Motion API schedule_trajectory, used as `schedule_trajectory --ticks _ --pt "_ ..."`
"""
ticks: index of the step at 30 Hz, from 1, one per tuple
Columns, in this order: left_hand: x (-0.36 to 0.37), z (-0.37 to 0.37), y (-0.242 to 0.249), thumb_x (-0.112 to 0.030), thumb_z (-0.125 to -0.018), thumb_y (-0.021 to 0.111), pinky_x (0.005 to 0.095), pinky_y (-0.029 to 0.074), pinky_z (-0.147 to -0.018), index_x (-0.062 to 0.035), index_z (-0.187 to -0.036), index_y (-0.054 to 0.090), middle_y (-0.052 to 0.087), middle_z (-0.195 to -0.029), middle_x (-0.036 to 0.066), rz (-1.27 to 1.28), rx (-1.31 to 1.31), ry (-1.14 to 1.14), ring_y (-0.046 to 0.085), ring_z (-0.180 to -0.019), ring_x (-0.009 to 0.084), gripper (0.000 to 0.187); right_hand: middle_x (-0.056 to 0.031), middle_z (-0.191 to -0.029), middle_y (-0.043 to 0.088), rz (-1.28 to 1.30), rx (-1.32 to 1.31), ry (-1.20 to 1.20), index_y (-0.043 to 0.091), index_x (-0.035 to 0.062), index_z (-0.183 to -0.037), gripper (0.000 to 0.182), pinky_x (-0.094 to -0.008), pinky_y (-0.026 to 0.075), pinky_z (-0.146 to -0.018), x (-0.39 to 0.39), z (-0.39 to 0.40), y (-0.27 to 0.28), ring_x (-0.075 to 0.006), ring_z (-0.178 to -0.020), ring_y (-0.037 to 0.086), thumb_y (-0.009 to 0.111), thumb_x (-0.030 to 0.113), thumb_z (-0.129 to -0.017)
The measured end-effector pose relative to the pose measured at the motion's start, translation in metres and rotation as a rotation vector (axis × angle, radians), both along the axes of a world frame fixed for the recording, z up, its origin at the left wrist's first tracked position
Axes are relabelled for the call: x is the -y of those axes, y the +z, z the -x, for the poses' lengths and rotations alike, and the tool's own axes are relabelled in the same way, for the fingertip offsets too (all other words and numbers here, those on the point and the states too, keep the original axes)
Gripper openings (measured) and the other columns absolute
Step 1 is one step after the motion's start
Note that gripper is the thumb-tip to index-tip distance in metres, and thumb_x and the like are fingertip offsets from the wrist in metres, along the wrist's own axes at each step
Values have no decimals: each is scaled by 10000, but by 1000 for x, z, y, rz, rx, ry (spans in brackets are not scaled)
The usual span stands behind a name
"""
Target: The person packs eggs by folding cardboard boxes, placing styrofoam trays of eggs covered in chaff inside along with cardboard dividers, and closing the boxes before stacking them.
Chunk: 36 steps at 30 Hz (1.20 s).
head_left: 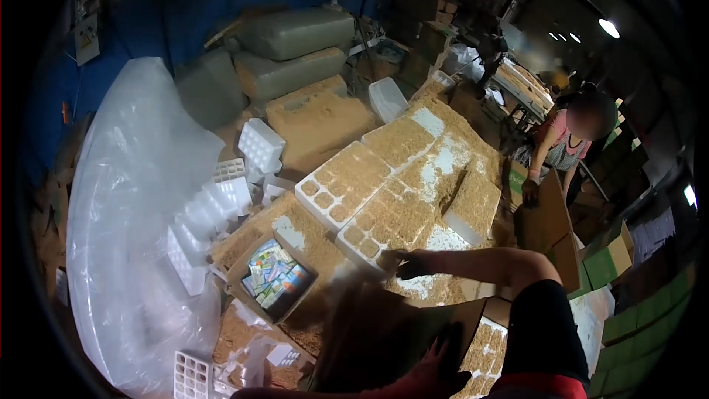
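Note:
My right hand, in a dark glove, reaches in from the right beside the near corner of a white foam tray filled with sawdust-like material. Its fingers are blurred and dark, and any grip is hidden. Low in the view, my left hand lies against the side of a shadowed cardboard box, fingers spread. More filled foam trays lie side by side on the work surface, with several round cells showing. Loose brown material and pale patches surround them.
A small carton holds colourful packets. Stacked foam trays and large clear plastic sheeting are on the left. Wrapped bales stand behind. At right, a person handles an open cardboard box.

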<state>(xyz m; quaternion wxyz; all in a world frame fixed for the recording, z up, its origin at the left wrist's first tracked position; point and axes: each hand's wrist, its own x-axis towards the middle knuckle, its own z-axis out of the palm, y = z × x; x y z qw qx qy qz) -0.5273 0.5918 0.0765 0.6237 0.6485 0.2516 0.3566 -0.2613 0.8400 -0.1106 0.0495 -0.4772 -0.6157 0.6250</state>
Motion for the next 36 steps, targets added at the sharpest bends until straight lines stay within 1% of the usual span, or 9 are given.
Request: schedule_trajectory --ticks 7,12,16,18,20,25,28,32,36 --pt "-31 0 1 -217 -854 694 395 351 -1064 6 -1513 100 398 -1402 292 274 5 -151 413 -1297 344 915 -99 -955 642 -545 63 21 418 34 -1404 675 -323 496 -702 12 52 1 -167 -798 588 656 135 -781" --pt "-31 1 14 -133 -858 681 375 318 -1094 0 -1515 105 387 -1425 271 381 90 -232 367 -1348 311 883 -151 -1128 632 -572 16 16 423 27 -1396 715 -349 498 -873 19 27 13 -211 -1004 601 699 141 -746" --pt "-9 -9 -52 -185 -876 661 376 279 -1128 -6 -1514 104 324 -1472 263 98 -170 -148 316 -1382 325 866 -194 -1283 570 440 -337 -914 464 -14 -1333 725 -389 461 -1010 29 2 92 -308 -1134 591 758 347 -777" --pt "-24 1 -20 -242 -912 627 376 230 -1159 34 -1501 62 107 -1549 281 -6 -241 -234 213 -1434 352 862 -188 -1232 591 371 -385 -1014 518 -8 -1267 635 -382 520 -930 46 -12 169 -280 -1050 632 790 254 -757" --pt "-31 12 39 -323 -954 553 401 244 -1154 82 -1476 91 174 -1513 325 219 -252 -241 217 -1421 404 806 -183 -1222 591 -786 213 -185 549 6 -1238 599 -380 529 -919 60 -78 162 -252 -1042 631 807 212 -738" --pt "-34 5 6 -249 -956 570 379 228 -1167 55 -1471 182 241 -1496 313 -164 -274 -220 238 -1418 384 713 -140 -1229 603 -716 -164 -598 566 15 -1244 566 -352 459 -994 123 -151 259 -223 -1145 575 802 105 -737" --pt "-32 -18 46 -253 -1003 503 319 303 -1127 -61 -1508 220 425 -1438 97 466 67 -187 396 -1331 180 610 -140 -1189 617 -971 191 -422 583 16 -1184 428 -364 467 -973 228 -150 366 -244 -1092 600 746 71 -791" --pt "-49 -28 51 -245 -1021 431 321 346 -1097 23 -1453 315 442 -1427 113 181 3 -230 439 -1294 191 522 -144 -1080 658 -913 358 -279 635 20 -1012 223 -393 462 -947 354 -208 396 -288 -1046 613 712 95 -817" --pt "-51 -26 47 -324 -1010 464 252 492 -869 -59 -1384 460 587 -1176 25 604 220 -349 565 -1033 106 458 -139 -1071 665 -686 96 -291 679 1 -1023 270 -431 435 -965 413 -244 381 -292 -1070 605 726 108 -780"
